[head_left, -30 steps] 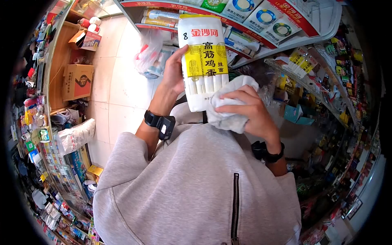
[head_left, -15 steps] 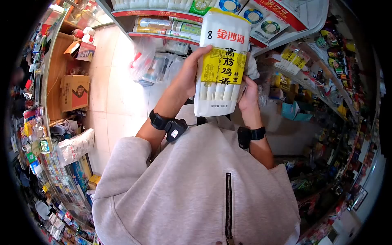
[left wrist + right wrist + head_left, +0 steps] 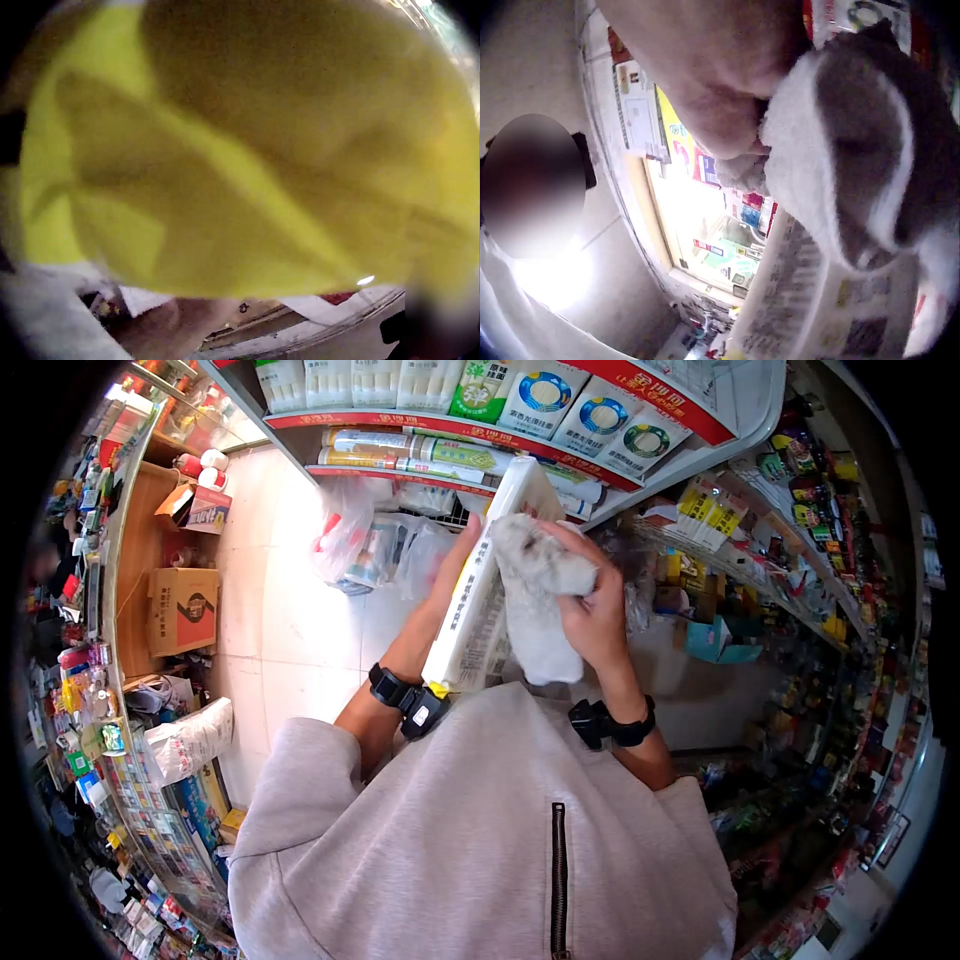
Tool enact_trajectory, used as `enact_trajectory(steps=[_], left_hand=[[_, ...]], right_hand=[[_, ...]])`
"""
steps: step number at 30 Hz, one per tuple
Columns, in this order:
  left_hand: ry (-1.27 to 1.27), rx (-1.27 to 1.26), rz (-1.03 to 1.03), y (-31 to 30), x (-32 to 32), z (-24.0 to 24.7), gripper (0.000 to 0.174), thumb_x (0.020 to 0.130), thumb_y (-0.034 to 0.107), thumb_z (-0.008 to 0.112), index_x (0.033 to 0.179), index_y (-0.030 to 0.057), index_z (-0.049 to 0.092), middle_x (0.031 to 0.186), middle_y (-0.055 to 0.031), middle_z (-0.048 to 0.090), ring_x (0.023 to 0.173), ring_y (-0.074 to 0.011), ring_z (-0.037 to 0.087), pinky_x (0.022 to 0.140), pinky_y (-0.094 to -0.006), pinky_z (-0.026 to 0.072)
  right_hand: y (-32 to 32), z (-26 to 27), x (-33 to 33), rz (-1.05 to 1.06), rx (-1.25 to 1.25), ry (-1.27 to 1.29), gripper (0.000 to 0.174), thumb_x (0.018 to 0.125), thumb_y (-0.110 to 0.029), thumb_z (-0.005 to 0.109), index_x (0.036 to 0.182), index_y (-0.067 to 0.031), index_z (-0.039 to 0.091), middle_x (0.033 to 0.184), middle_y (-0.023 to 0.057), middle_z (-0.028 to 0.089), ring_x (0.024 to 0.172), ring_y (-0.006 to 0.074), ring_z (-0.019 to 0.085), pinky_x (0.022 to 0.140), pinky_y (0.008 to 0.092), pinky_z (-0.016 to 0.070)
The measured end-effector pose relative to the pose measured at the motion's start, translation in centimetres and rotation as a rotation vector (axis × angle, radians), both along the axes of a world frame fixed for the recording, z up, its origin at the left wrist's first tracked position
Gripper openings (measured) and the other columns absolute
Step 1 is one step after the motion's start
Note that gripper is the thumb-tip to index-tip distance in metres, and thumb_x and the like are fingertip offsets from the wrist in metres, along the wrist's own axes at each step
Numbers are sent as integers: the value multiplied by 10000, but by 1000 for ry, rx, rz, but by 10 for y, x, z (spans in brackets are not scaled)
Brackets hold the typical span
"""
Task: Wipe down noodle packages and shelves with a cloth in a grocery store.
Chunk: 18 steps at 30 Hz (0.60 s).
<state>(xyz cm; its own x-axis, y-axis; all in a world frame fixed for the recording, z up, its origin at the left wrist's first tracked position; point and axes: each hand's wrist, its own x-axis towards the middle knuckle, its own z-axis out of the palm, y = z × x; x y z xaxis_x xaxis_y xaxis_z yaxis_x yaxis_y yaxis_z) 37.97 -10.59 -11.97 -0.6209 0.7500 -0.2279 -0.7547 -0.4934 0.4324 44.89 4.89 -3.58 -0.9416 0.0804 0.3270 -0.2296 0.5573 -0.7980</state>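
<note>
The white and yellow noodle package (image 3: 472, 605) is tilted with its narrow printed side facing up, in front of the chest. My left hand (image 3: 450, 575) holds it from the left, the fingers mostly hidden behind it. In the left wrist view the package's yellow end (image 3: 300, 172) fills most of the picture, blurred. My right hand (image 3: 600, 605) grips a white cloth (image 3: 545, 625) that lies against the package's right face. The right wrist view shows the bunched cloth (image 3: 802, 157) beside the fingers of my right hand (image 3: 720, 75), above the package's printed back (image 3: 787, 292).
Ahead is a shelf rack (image 3: 480, 432) with upright and lying noodle packs. Plastic bags (image 3: 345, 540) hang or stand below it, at left. A cardboard box (image 3: 184, 612) and a white sack (image 3: 190, 740) are on the left; crowded shelves and a teal box (image 3: 722, 640) on the right.
The package has turned from its front face to its narrow side and sits lower, its yellow end now near my left wrist. The cloth, mostly hidden behind it before, has come into view on its right face.
</note>
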Motion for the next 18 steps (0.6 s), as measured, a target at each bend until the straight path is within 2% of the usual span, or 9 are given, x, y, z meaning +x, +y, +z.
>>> enact_trajectory(steps=[1,5,8,10,12,13,14,16,18], left_hand=[[-68,-3,3,-1,2,2,739,1013,601,385,1501,47,403,1386,-180,567,1216,-293,606,1023,-408,503],[-162,229,-106,-10,7,-6,729,1009,591,397,1503,55,411,1381,-188,569,1200,-322,611,996,-466,509],[-124,63,-28,-11,7,-2,717,1010,587,398,1491,58,431,1359,-182,585,1174,-321,622,988,-479,510],[-160,51,40,-8,7,-1,697,1009,586,403,1463,61,469,1318,-182,608,1143,-320,634,970,-468,521],[-258,318,133,-7,1,4,692,1006,590,411,1450,62,475,1298,-176,615,1132,-316,636,960,-464,526],[-266,425,104,-6,-10,-1,759,970,642,437,1454,57,454,1310,-189,595,1132,-337,627,965,-460,523],[-270,422,108,-9,-6,-5,759,970,642,437,1454,57,454,1311,-189,595,1132,-337,627,965,-460,523],[-199,157,155,-14,-4,29,846,923,696,465,1465,48,428,1324,-221,571,1123,-374,617,970,-482,517],[-214,136,147,-16,-7,21,893,894,725,479,1461,37,429,1317,-250,564,1115,-403,611,977,-503,510]], right_hand=[[7,0,-5,-21,114,20,681,672,167,559,1295,-92,656,1210,188,662,1149,360,611,995,401,489],[29,5,-44,-219,343,122,698,661,156,572,1306,-99,652,1163,176,655,1071,388,606,934,451,508],[23,17,-54,-223,498,152,714,650,139,512,1291,-134,670,1116,215,653,1069,426,609,942,447,502],[5,19,-43,-134,456,90,718,651,124,555,1292,-176,673,1094,215,639,1020,429,602,894,463,510],[-13,16,-26,-72,463,81,694,662,115,583,1282,-181,681,1122,187,643,1022,400,601,883,442,517],[-24,13,-16,40,496,86,634,696,72,643,1272,-189,687,1134,155,647,1004,353,596,870,428,508],[-32,12,-5,151,528,90,579,730,29,703,1263,-196,694,1146,122,651,986,307,592,856,414,499],[-42,12,15,238,485,91,546,745,8,712,1246,-209,705,1156,104,658,989,289,589,855,400,495],[-45,13,25,318,439,87,513,760,-12,722,1229,-221,716,1167,86,665,992,271,587,855,386,491]])
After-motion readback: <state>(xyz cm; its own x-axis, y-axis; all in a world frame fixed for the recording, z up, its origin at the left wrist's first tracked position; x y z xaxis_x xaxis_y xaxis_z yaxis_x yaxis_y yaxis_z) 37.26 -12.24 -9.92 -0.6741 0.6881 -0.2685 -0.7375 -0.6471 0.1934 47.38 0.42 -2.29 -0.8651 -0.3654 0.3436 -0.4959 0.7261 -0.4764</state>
